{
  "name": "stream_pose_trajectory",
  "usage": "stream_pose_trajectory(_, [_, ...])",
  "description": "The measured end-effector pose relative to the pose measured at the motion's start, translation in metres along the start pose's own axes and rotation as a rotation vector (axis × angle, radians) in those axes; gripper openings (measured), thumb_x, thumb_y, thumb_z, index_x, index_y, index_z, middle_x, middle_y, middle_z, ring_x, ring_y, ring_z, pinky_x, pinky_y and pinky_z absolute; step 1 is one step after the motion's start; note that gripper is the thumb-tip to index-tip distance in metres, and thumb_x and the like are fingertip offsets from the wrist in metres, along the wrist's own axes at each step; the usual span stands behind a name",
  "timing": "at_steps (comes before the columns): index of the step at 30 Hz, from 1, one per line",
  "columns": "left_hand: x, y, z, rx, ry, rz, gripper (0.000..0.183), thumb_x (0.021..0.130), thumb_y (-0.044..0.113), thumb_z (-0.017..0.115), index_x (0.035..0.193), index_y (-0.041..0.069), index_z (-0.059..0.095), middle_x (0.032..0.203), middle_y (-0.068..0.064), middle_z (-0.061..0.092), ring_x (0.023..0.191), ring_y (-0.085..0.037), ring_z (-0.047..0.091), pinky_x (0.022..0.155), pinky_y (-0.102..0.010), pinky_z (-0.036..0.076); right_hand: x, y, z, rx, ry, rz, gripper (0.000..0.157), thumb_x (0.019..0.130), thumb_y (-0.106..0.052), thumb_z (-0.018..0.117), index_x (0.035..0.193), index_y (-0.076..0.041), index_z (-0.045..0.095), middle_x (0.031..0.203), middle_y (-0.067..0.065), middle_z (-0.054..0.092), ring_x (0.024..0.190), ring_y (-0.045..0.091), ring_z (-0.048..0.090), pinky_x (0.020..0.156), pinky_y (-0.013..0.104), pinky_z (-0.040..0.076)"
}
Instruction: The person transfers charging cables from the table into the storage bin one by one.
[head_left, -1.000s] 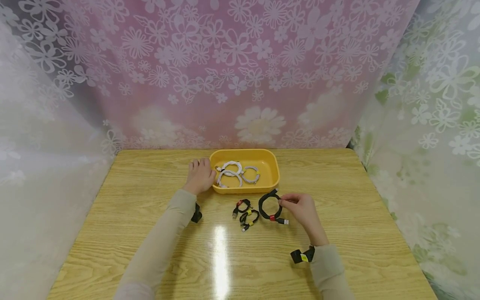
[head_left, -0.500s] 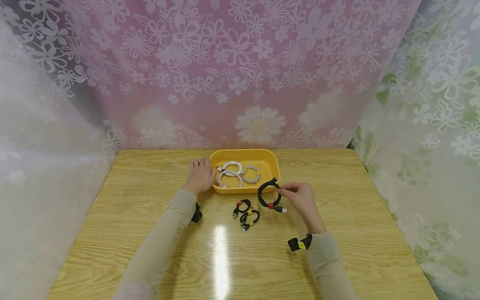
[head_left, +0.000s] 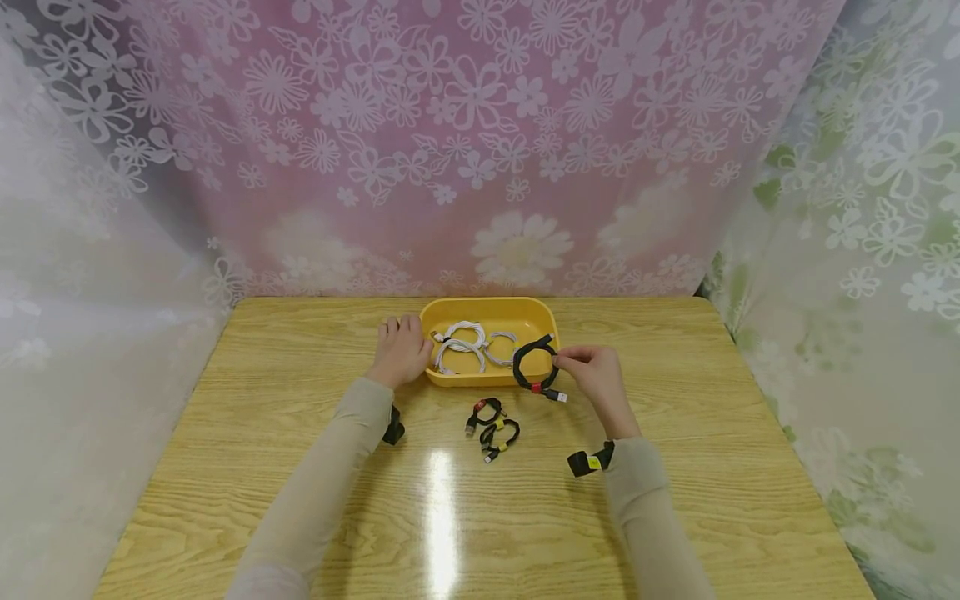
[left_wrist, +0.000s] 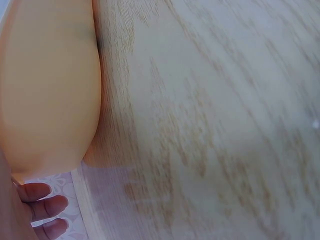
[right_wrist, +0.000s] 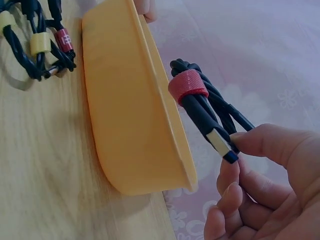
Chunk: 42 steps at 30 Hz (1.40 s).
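At the back of the table stands a yellow plastic bin [head_left: 491, 381] with several coiled white and grey cables [head_left: 461, 357] inside. My left hand [head_left: 402, 350] grips the bin's left end; in the left wrist view the fingers [left_wrist: 49, 207] show past the bin's wall, the thumb hidden. Between thumb and fingers, my right hand [head_left: 597, 383] pinches a coiled black USB cable [right_wrist: 192, 85] tied with a red strap. That coil is raised above the bin's front right rim, its USB plug hanging toward me.
In front of the bin, two smaller black cable coils lie on the wooden table: one with a red tie [head_left: 486, 413], one with yellow ties [head_left: 500, 437]. A floral curtain [head_left: 480, 167] hangs close behind the table's back edge.
My right hand has lifted the black USB cable off the table and carried it away from me, up to the bin's front right rim. The left hand has stayed put.
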<state>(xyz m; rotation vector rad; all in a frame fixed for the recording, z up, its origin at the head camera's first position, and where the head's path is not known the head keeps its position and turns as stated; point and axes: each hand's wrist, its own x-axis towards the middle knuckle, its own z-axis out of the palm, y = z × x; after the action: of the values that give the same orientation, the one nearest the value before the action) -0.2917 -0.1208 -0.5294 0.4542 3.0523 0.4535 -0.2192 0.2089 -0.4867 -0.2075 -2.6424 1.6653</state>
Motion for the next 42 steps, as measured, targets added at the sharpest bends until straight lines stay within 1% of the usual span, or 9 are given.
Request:
stream_pose_trajectory(5, [0.0, 0.0, -0.001, -0.005, -0.005, -0.004, 0.019, 0.104, 0.022, 0.034, 0.098, 0.005, 0.038, 0.098, -0.014, 0.037, 0.09, -0.035, 0.029, 0.081, -0.045, 0.02, 0.014, -0.002, 0.001, 0.016, 0.006, -0.001, 0.023, 0.09, -0.02, 0.073, 0.101, 0.0, 0.075, 0.105, 0.014, 0.07, 0.096, 0.026, 0.061, 0.085, 0.038, 0.046])
stream_pose_trajectory(9, [0.0, 0.0, -0.001, -0.002, -0.011, -0.006, 0.019, 0.104, 0.023, 0.033, 0.098, 0.005, 0.037, 0.099, -0.014, 0.037, 0.091, -0.035, 0.029, 0.081, -0.046, 0.02, 0.024, -0.003, 0.002, 0.022, 0.01, 0.021, 0.026, 0.09, -0.022, 0.072, 0.102, 0.0, 0.074, 0.108, 0.015, 0.069, 0.098, 0.026, 0.06, 0.088, 0.04, 0.044])
stream_pose_trajectory(14, [0.0, -0.001, 0.0, -0.008, -0.014, -0.008, 0.019, 0.104, 0.023, 0.033, 0.099, 0.005, 0.037, 0.101, -0.014, 0.037, 0.092, -0.035, 0.029, 0.082, -0.046, 0.02, 0.035, -0.006, 0.005, 0.014, 0.027, 0.033, 0.027, 0.09, -0.022, 0.073, 0.104, 0.001, 0.074, 0.109, 0.017, 0.068, 0.101, 0.029, 0.06, 0.091, 0.043, 0.046])
stream_pose_trajectory(19, [0.0, -0.001, 0.002, -0.014, -0.014, -0.011, 0.019, 0.104, 0.023, 0.033, 0.1, 0.005, 0.037, 0.101, -0.015, 0.036, 0.093, -0.035, 0.029, 0.083, -0.046, 0.02, 0.044, -0.007, 0.008, -0.006, 0.039, 0.041, 0.026, 0.09, -0.021, 0.073, 0.103, 0.001, 0.074, 0.106, 0.017, 0.069, 0.097, 0.029, 0.063, 0.087, 0.042, 0.05])
stream_pose_trajectory(26, [0.001, -0.002, 0.002, -0.009, -0.009, -0.002, 0.018, 0.104, 0.023, 0.033, 0.1, 0.005, 0.037, 0.1, -0.014, 0.036, 0.093, -0.035, 0.029, 0.083, -0.046, 0.02, 0.05, -0.007, 0.013, -0.084, 0.067, -0.005, 0.021, 0.089, -0.019, 0.072, 0.097, 0.0, 0.076, 0.097, 0.016, 0.071, 0.085, 0.027, 0.064, 0.075, 0.038, 0.052])
stream_pose_trajectory(30, [0.001, -0.002, 0.002, -0.007, -0.009, -0.001, 0.018, 0.104, 0.023, 0.033, 0.099, 0.006, 0.037, 0.099, -0.014, 0.035, 0.092, -0.034, 0.028, 0.082, -0.046, 0.02, 0.054, -0.007, 0.018, -0.129, 0.096, 0.0, 0.02, 0.089, -0.019, 0.073, 0.095, -0.001, 0.076, 0.094, 0.015, 0.071, 0.081, 0.026, 0.063, 0.069, 0.035, 0.051])
stream_pose_trajectory(33, [0.001, -0.002, 0.002, -0.001, -0.01, -0.002, 0.019, 0.104, 0.023, 0.032, 0.099, 0.006, 0.037, 0.099, -0.014, 0.035, 0.092, -0.034, 0.029, 0.082, -0.046, 0.02, 0.057, -0.007, 0.022, -0.172, 0.114, 0.005, 0.02, 0.09, -0.02, 0.072, 0.096, -0.002, 0.076, 0.093, 0.014, 0.071, 0.079, 0.025, 0.063, 0.068, 0.035, 0.051])
stream_pose_trajectory(37, [0.002, -0.003, 0.003, 0.002, -0.009, -0.004, 0.019, 0.104, 0.023, 0.032, 0.1, 0.005, 0.036, 0.1, -0.014, 0.036, 0.092, -0.035, 0.029, 0.082, -0.046, 0.021, 0.059, -0.011, 0.026, -0.2, 0.131, 0.0, 0.018, 0.089, -0.02, 0.072, 0.096, -0.004, 0.075, 0.093, 0.013, 0.071, 0.078, 0.026, 0.064, 0.069, 0.038, 0.053])
stream_pose_trajectory(42, [0.002, -0.002, 0.003, -0.008, -0.013, -0.002, 0.019, 0.104, 0.023, 0.032, 0.1, 0.004, 0.037, 0.1, -0.015, 0.036, 0.091, -0.035, 0.028, 0.082, -0.046, 0.02, 0.062, -0.015, 0.031, -0.258, 0.148, -0.03, 0.018, 0.09, -0.021, 0.07, 0.096, -0.005, 0.076, 0.091, 0.013, 0.071, 0.076, 0.027, 0.065, 0.066, 0.041, 0.053])
